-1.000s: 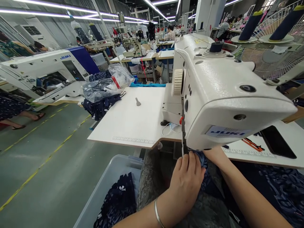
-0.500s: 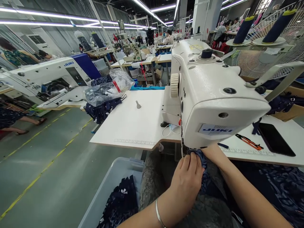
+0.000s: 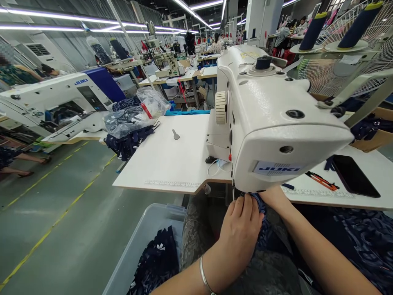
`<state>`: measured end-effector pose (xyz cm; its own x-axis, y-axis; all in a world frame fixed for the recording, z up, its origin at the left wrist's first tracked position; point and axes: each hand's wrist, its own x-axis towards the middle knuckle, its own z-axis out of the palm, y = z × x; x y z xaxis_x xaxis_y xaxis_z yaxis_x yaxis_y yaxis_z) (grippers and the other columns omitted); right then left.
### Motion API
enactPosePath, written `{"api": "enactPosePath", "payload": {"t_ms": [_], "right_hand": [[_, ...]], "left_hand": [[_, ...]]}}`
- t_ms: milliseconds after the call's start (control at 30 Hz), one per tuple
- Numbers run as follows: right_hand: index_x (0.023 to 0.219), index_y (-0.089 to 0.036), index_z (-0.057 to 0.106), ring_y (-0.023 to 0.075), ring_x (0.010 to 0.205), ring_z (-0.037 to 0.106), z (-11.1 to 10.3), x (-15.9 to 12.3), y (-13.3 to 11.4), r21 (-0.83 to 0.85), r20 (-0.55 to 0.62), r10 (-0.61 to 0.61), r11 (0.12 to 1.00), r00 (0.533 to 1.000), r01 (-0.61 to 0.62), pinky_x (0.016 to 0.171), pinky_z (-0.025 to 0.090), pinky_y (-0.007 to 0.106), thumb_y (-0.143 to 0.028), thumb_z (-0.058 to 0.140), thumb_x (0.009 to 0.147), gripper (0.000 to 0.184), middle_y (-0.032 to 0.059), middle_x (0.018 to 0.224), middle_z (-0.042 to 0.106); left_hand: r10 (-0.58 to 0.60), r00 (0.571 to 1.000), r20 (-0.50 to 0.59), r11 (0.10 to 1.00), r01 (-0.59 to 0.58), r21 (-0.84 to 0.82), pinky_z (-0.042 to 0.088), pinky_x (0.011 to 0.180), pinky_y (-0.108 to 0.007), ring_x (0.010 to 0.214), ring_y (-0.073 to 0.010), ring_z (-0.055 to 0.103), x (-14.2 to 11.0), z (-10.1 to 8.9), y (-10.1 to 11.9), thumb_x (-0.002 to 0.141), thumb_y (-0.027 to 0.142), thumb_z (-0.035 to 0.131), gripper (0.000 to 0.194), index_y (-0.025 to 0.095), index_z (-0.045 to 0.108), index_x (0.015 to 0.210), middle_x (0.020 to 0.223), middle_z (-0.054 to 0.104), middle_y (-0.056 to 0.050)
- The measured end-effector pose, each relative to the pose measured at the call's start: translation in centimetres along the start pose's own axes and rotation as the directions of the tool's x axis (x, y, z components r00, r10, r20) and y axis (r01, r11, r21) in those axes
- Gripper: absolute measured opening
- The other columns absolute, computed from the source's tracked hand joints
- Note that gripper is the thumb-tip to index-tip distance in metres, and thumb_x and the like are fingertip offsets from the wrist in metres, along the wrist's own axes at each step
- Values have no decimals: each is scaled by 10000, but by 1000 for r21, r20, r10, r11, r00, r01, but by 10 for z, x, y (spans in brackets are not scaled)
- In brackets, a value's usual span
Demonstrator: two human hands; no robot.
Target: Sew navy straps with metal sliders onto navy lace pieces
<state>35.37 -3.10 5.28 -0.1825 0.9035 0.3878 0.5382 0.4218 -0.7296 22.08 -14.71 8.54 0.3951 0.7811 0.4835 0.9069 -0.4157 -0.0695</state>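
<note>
A white JUKI sewing machine [image 3: 273, 131] stands over the work, its head hiding the needle area. Just below that head, my left hand [image 3: 241, 223], with a bracelet at the wrist, has its fingers closed over dark navy patterned fabric [image 3: 264, 229]. The fabric hangs down onto my lap from there. My right hand [image 3: 273, 196] reaches in from the right to the far side of the same fabric. Its fingers are hidden under the machine head, so their grip does not show.
The white table [image 3: 166, 155] carries a small grey metal piece [image 3: 175, 134]. To the right lie orange-handled snips [image 3: 322, 181] and a black phone [image 3: 356, 176]. A plastic bin [image 3: 138, 229] with navy garments [image 3: 159, 258] stands below left. Bagged items [image 3: 132, 121] sit at the table's left edge.
The view has shifted slightly, so the background sits a little further left. Both hands stay at the fabric under the machine head with almost no movement.
</note>
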Motion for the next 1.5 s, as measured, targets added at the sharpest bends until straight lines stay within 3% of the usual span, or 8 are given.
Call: {"api": "enactPosePath", "payload": {"t_ms": [200,767,1000,1100,1200,1333,1433,1500], "right_hand": [[893,-196,685,300,859,708,2,0,5,-64,-4,34,997,999,-34,785,591,440,-318,488,806,247,123,902,762],[954,-232,691,327,1138,611,3,6,10,-99,20,-17,995,1000,19,989,490,500,-383,499,836,271,107,1008,747],[901,-253,695,316,1117,628,4,8,7,-54,38,-32,998,999,34,973,509,484,-356,522,823,216,88,950,759],[940,-254,695,303,1128,625,3,7,6,-33,36,-36,999,999,38,962,519,467,-350,512,823,238,80,967,759],[1001,-236,690,302,1125,628,2,5,6,-14,31,-32,999,999,32,950,524,466,-343,491,819,291,91,1010,754],[1039,-201,691,301,1087,649,1,4,1,22,40,-24,999,999,23,934,528,470,-295,450,820,339,114,1057,741],[1006,-199,703,288,1064,658,0,-1,-5,114,71,3,993,997,-11,920,536,441,-266,454,820,317,108,1029,745],[982,-201,699,280,1045,659,-2,-7,-10,212,84,74,973,994,-90,920,530,432,-277,486,824,276,91,973,749]], "left_hand": [[30,998,59,999,-31,18,509,898,-360,1076,-237,595,1,-5,-2,977,291,473,351,85,594,1234,1221,629,-126],[-20,998,-65,1000,22,22,523,894,-346,1052,-238,606,-6,4,-2,982,301,455,365,54,608,1205,1188,654,-138],[-55,991,-126,969,22,-247,528,901,-371,1028,-233,604,-14,4,-10,938,224,515,271,111,593,1171,1147,651,-126],[-255,960,-120,835,155,-529,489,971,-405,1144,-239,549,-26,5,-15,943,235,486,242,147,525,1165,1201,579,-161],[-464,882,80,536,352,-767,484,930,-397,1109,-235,547,-39,9,-26,985,363,373,300,156,461,1184,1167,557,-168],[-375,727,576,105,650,-753,428,660,-267,698,-151,489,-56,18,-48,952,606,308,500,182,533,811,717,498,-4],[-294,678,673,35,712,-702,288,525,-235,555,-98,312,-76,26,-69,843,714,447,597,186,390,570,571,309,52],[-291,660,692,19,727,-686,257,511,-233,541,-89,294,-91,30,-84,769,703,576,598,178,402,541,553,311,58]]}}
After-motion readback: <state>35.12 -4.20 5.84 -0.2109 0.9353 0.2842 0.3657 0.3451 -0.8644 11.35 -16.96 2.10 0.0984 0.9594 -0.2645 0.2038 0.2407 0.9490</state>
